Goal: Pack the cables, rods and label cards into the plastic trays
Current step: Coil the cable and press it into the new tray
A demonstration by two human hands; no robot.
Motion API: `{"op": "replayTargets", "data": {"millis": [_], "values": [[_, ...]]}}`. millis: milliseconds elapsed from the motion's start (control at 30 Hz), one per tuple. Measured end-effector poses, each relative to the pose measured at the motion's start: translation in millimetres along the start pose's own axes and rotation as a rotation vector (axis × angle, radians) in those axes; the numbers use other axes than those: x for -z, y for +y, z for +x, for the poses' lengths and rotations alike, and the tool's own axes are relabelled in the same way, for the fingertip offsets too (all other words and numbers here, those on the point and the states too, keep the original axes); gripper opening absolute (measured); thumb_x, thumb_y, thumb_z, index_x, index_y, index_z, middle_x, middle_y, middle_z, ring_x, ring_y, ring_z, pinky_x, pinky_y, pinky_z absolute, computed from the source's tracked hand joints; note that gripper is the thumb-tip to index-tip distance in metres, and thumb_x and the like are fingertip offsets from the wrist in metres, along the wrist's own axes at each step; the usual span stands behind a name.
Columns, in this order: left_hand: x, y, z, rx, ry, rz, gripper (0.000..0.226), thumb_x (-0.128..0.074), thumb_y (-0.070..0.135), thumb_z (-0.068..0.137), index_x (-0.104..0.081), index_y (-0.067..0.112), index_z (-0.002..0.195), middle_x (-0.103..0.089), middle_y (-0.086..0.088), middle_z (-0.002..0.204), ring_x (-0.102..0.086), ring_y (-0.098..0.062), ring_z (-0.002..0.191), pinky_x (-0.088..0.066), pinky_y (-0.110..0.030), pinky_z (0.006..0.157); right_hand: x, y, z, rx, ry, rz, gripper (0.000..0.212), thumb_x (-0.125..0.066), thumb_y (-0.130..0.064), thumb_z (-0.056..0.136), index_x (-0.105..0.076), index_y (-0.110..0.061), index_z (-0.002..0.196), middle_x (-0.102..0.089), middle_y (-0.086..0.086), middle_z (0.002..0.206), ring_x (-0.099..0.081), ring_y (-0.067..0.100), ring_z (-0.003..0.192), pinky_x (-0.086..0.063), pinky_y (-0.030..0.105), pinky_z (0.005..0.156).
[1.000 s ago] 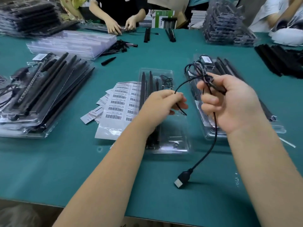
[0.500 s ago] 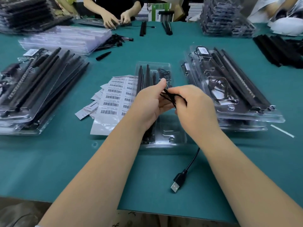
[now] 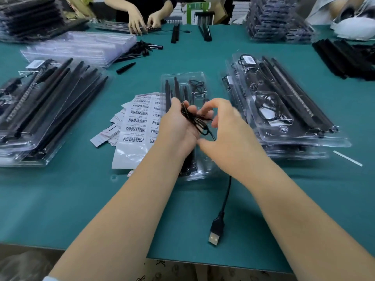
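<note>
My left hand (image 3: 176, 128) holds a gathered bundle of thin black cable (image 3: 193, 119) across its palm. Blurred by motion, my right hand (image 3: 233, 138) curls over the bundle from the right, its fingers on the cable. The cable's tail runs under that hand and down to a USB plug (image 3: 215, 237) lying on the green mat. Both hands hover over a clear plastic tray (image 3: 182, 76) that holds black rods and a small coiled cable. Barcode label sheets (image 3: 138, 122) lie just left of the tray.
Filled trays are stacked at right (image 3: 304, 139) and at left (image 3: 40, 122). Empty clear trays (image 3: 81, 44) sit at the back left, loose black rods (image 3: 345, 57) at the far right. Another person's hands (image 3: 140, 23) work across the table.
The right hand brought the raised cable down to the left hand. The bundle now lies in the left palm, and the USB plug rests lower on the mat.
</note>
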State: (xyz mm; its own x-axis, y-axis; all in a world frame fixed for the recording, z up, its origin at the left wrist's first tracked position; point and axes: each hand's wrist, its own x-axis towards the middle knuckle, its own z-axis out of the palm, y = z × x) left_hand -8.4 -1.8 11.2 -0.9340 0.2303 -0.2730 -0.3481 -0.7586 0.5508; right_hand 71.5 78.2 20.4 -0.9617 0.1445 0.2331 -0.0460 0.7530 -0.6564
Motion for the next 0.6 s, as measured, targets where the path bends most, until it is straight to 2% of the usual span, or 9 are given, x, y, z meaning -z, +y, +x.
{"op": "replayTargets", "data": {"millis": [100,200,267,367,467,600], "values": [[3,4,4,0.025,-0.002,-0.070,0.041,-0.030,0.043,0.103,-0.042,0.014,0.076,-0.035,0.006,0.043,-0.040,-0.012,0.035,-0.050,-0.024,0.047,18,-3,-5,-0.047,-0.303,-0.076,0.057,-0.059,-0.019,0.084,-0.036,-0.027,0.135,-0.061,-0.006,0.084,-0.060,0.012,0.069,-0.050,0.031,0.061],[5,4,5,0.042,0.009,-0.026,0.043,-0.031,0.045,0.103,-0.044,0.016,0.073,-0.030,0.008,0.044,-0.028,-0.009,0.033,-0.044,-0.020,0.043,36,-5,-7,0.040,-0.457,-0.269,0.031,-0.061,-0.025,0.085,-0.058,-0.016,0.115,-0.067,-0.005,0.070,-0.056,0.001,0.058,-0.044,0.020,0.051],[5,6,5,0.045,0.009,0.024,0.043,-0.032,0.045,0.103,-0.046,0.017,0.073,-0.029,0.008,0.044,-0.026,-0.008,0.032,-0.041,-0.018,0.042,50,-3,-5,0.033,-0.519,-0.271,0.016,-0.063,-0.026,0.084,-0.065,-0.018,0.098,-0.064,-0.012,0.055,-0.051,-0.006,0.048,-0.040,0.013,0.047],[6,9,2,0.046,-0.010,0.219,0.038,-0.035,0.042,0.102,-0.047,0.016,0.077,-0.029,0.008,0.044,-0.025,-0.007,0.033,-0.037,-0.018,0.041,71,7,-1,-0.035,-0.489,-0.107,0.002,-0.067,-0.025,0.080,-0.067,-0.026,0.080,-0.056,-0.015,0.047,-0.046,0.000,0.040,-0.035,0.010,0.043],[4,4,-3,-0.019,-0.019,0.574,0.031,-0.038,0.036,0.102,-0.047,0.015,0.081,-0.031,0.009,0.044,-0.025,-0.007,0.035,-0.035,-0.019,0.040,86,15,-2,0.015,-0.377,0.041,0.014,-0.063,-0.019,0.081,-0.068,-0.031,0.077,-0.059,-0.015,0.055,-0.045,0.000,0.040,-0.034,0.010,0.040],[3,-1,-5,-0.180,-0.011,0.856,0.027,-0.041,0.031,0.098,-0.052,0.014,0.080,-0.040,0.008,0.043,-0.032,-0.008,0.034,-0.038,-0.019,0.042,79,5,-4,0.130,-0.311,0.128,0.028,-0.058,-0.018,0.087,-0.069,-0.042,0.079,-0.063,-0.019,0.064,-0.050,-0.001,0.048,-0.040,0.009,0.047]]}}
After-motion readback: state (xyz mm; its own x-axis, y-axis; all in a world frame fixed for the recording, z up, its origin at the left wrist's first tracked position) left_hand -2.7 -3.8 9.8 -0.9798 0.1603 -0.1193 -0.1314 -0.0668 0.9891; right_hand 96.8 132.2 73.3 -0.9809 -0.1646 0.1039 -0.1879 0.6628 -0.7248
